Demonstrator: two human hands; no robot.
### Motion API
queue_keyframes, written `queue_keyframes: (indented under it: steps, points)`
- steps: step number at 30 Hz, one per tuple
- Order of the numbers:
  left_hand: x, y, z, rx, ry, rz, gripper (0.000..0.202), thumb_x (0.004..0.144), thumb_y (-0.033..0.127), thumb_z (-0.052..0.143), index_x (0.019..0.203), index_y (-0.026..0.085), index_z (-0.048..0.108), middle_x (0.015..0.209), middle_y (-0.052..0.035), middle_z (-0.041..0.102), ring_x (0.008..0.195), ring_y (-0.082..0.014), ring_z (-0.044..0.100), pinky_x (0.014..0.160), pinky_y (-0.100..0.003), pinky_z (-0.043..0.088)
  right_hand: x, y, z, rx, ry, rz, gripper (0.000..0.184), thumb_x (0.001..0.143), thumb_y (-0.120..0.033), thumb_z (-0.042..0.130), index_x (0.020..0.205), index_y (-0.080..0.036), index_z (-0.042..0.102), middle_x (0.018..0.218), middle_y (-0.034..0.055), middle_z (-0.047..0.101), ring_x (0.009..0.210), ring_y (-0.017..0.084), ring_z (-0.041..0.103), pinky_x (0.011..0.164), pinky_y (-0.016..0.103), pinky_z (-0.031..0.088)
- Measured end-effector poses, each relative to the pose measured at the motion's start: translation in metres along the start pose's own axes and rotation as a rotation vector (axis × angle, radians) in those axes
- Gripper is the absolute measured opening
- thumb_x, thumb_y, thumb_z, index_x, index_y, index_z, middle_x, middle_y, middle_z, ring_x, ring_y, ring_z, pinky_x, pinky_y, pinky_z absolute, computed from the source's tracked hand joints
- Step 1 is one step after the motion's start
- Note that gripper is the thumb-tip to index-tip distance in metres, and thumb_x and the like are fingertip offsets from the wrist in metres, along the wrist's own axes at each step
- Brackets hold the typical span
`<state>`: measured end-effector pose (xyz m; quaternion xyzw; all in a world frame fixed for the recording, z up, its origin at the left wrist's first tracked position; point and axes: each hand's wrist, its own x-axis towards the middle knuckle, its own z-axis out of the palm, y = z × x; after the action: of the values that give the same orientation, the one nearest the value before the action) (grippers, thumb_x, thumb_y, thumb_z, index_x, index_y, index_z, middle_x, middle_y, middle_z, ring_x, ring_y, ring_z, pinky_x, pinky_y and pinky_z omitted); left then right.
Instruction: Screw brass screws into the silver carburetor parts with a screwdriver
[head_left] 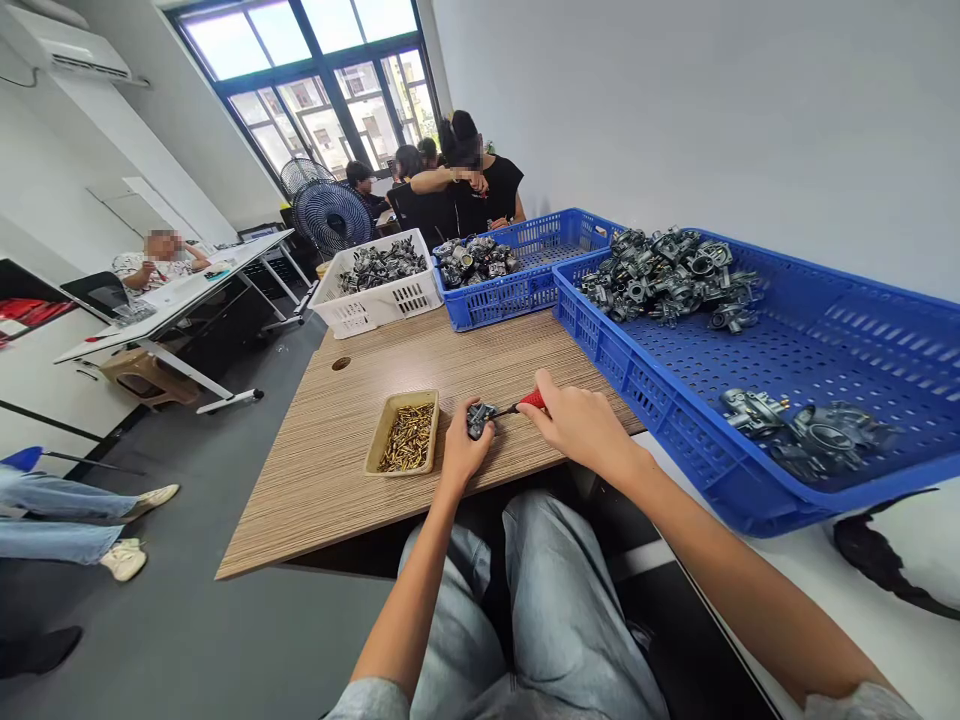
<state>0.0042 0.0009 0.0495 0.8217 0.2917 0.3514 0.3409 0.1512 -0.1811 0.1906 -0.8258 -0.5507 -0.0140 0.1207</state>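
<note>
My left hand [463, 447] is closed around a small grey metal part [478, 417] held just above the wooden table [360, 340]. My right hand [579, 424] grips a screwdriver with a red handle [531, 401], and its tip points left into the part. A tan tray of small brass screws [406, 436] lies just left of my left hand.
A big blue crate [750, 360] with piles of grey metal parts sits to the right. A smaller blue crate [525, 265] and a white basket [379, 285] of parts stand at the table's far end. Several people sit beyond, near two fans [330, 213].
</note>
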Motion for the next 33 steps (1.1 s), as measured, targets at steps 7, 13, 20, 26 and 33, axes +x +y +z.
queue_keyframes:
  steps: [7,13,20,26,33]
  points:
    - [0.000,0.002,-0.001,0.002,-0.007,0.006,0.046,0.092,0.027,0.066,0.138,0.022,0.058,0.131,-0.0089,0.072,0.121,-0.0240,0.068,0.111,-0.040,0.051,-0.003,0.006,-0.004,0.225,-0.038,-0.153,0.020,0.108,-0.027,0.050,0.127,-0.024,0.045,0.112,0.0054,0.079,0.103,0.027,0.076,0.075,0.030,0.041]
    - [0.000,0.002,-0.001,0.007,-0.005,0.002,0.046,0.091,0.027,0.067,0.137,0.024,0.058,0.130,-0.0084,0.072,0.118,-0.0243,0.069,0.109,-0.041,0.052,0.000,-0.003,0.001,0.049,-0.024,-0.011,0.030,0.113,-0.046,0.043,0.128,-0.020,0.047,0.101,0.0113,0.080,0.097,0.031,0.078,0.076,0.033,0.044]
    - [0.000,0.000,0.000,-0.002,0.000,0.007,0.046,0.092,0.027,0.066,0.137,0.023,0.058,0.132,-0.0090,0.071,0.120,-0.0242,0.068,0.110,-0.041,0.051,0.000,-0.002,0.002,0.077,-0.003,-0.010,0.031,0.113,-0.050,0.044,0.126,-0.022,0.049,0.102,0.0097,0.080,0.097,0.031,0.078,0.074,0.032,0.043]
    - [0.000,0.002,-0.001,0.004,0.000,0.001,0.046,0.093,0.027,0.066,0.138,0.023,0.059,0.131,-0.0090,0.072,0.119,-0.0241,0.068,0.109,-0.040,0.052,-0.003,0.001,-0.001,0.183,-0.013,-0.119,0.019,0.110,-0.033,0.051,0.126,-0.024,0.046,0.111,0.0064,0.080,0.100,0.028,0.077,0.072,0.031,0.040]
    - [0.000,-0.001,0.000,0.012,0.003,0.002,0.044,0.094,0.028,0.066,0.137,0.024,0.059,0.131,-0.0089,0.072,0.118,-0.0239,0.069,0.108,-0.040,0.052,0.002,-0.004,0.001,-0.003,-0.009,0.030,0.039,0.113,-0.055,0.040,0.125,-0.020,0.050,0.098,0.0121,0.080,0.095,0.032,0.079,0.072,0.032,0.044]
